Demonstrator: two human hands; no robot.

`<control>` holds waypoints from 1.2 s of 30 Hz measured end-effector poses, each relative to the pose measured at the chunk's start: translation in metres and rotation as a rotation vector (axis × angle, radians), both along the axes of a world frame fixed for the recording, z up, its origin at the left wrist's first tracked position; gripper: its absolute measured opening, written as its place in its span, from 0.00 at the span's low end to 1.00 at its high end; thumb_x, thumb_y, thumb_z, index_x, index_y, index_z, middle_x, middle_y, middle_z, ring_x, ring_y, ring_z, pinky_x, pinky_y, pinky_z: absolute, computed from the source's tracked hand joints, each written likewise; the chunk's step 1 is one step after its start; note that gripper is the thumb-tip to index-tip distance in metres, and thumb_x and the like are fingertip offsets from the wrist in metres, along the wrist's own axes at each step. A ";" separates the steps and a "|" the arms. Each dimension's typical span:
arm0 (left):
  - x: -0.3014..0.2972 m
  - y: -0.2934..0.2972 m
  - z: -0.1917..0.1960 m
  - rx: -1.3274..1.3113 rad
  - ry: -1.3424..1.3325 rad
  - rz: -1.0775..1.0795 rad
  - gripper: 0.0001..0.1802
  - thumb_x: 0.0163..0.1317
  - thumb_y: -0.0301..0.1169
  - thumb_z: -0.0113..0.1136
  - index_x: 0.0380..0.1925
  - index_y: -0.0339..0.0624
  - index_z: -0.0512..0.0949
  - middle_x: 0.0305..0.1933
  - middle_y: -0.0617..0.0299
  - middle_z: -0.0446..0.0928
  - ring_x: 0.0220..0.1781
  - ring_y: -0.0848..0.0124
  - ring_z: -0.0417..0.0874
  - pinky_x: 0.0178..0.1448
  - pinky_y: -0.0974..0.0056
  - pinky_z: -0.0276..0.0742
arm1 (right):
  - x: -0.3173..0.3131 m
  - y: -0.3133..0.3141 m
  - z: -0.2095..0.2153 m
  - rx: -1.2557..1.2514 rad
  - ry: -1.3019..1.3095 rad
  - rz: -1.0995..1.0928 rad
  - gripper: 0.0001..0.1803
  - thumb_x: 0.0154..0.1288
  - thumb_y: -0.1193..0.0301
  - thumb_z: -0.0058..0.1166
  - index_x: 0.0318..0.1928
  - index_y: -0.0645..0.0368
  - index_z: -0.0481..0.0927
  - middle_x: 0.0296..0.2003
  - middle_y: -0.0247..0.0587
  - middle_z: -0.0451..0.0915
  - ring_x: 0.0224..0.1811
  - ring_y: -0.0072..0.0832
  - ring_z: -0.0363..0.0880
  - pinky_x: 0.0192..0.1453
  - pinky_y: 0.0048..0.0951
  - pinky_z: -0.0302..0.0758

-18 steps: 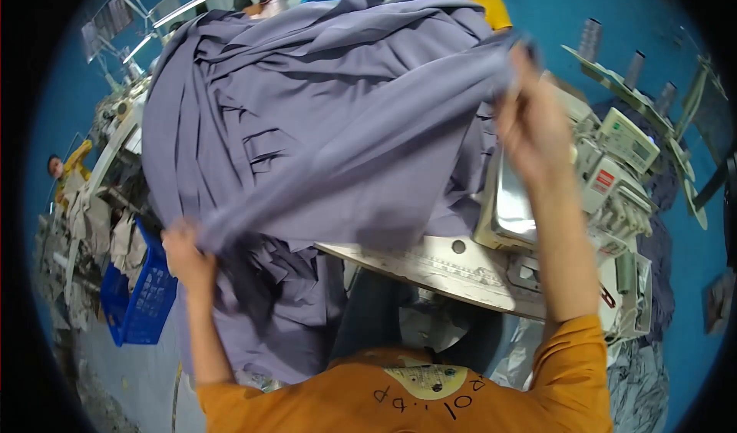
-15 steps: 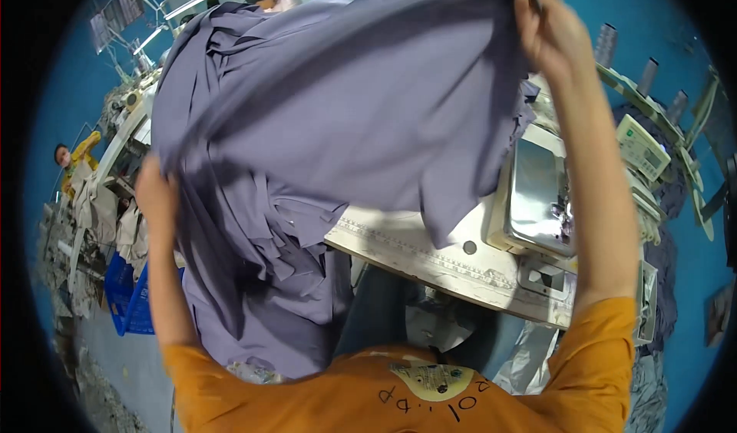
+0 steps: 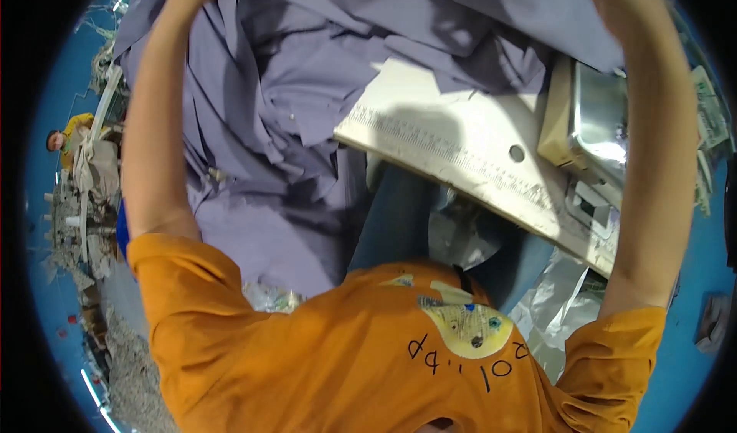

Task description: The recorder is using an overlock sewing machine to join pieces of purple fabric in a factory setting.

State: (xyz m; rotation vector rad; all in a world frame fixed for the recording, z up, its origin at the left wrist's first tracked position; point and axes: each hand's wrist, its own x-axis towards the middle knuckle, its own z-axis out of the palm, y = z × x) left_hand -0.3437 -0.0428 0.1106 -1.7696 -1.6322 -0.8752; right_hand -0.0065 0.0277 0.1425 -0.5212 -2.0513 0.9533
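**Both arms raised, purple cloth over the sewing table**

Head view: both forearms run up and out past the top edge, so neither hand shows; can't tell whether the fingers are spread, pressed together or pinching. Left forearm [image 3: 153, 126] rises along the left side, right forearm [image 3: 652, 149] along the right, both bare below short orange sleeves. Orange shirt [image 3: 368, 356] fills the lower frame, with a round yellow patch on the chest.

The purple fabric [image 3: 307, 72] spans the whole top between the two arms, crumpled and folded. It drapes over the far end of the table and hangs down on the left past the table edge, towards the person's lap. Whether the hands grip it is out of view.

Surface: a pale off-white work table [image 3: 461, 157] runs on a diagonal from centre to lower right, with a ruler scale printed along its near edge and a small round hole near it. On its right end sits a sewing machine [image 3: 599, 118] with a shiny metal plate. Clear plastic sheeting [image 3: 553, 318] hangs below the table.

Room: blue floor at both sides. Far left, another person in yellow [image 3: 65, 133] beside cluttered workstations [image 3: 84, 203].
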 end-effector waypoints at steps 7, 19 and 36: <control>0.075 -0.166 -0.227 -1.140 -1.243 -0.159 0.03 0.58 0.25 0.63 0.31 0.40 0.83 0.26 0.65 0.82 0.24 0.80 0.80 0.27 0.75 0.74 | 0.042 -0.049 -0.185 -0.108 -0.192 0.069 0.09 0.64 0.69 0.59 0.41 0.60 0.83 0.23 0.29 0.76 0.27 0.12 0.75 0.31 0.17 0.68; 0.145 -0.371 -0.503 -1.697 -0.452 0.594 0.12 0.48 0.44 0.67 0.25 0.49 0.85 0.33 0.53 0.83 0.42 0.58 0.84 0.46 0.56 0.80 | 0.053 -0.072 -0.234 -0.537 -0.076 0.007 0.08 0.66 0.71 0.57 0.43 0.59 0.83 0.16 0.24 0.72 0.25 0.11 0.74 0.29 0.15 0.65; 0.095 -0.244 -0.327 -0.589 -2.062 -0.089 0.08 0.63 0.23 0.52 0.40 0.34 0.77 0.37 0.51 0.83 0.32 0.71 0.85 0.39 0.69 0.84 | -0.011 -0.188 -0.364 -0.129 -0.438 0.406 0.36 0.50 0.56 0.68 0.55 0.65 0.73 0.50 0.52 0.76 0.53 0.45 0.76 0.56 0.39 0.73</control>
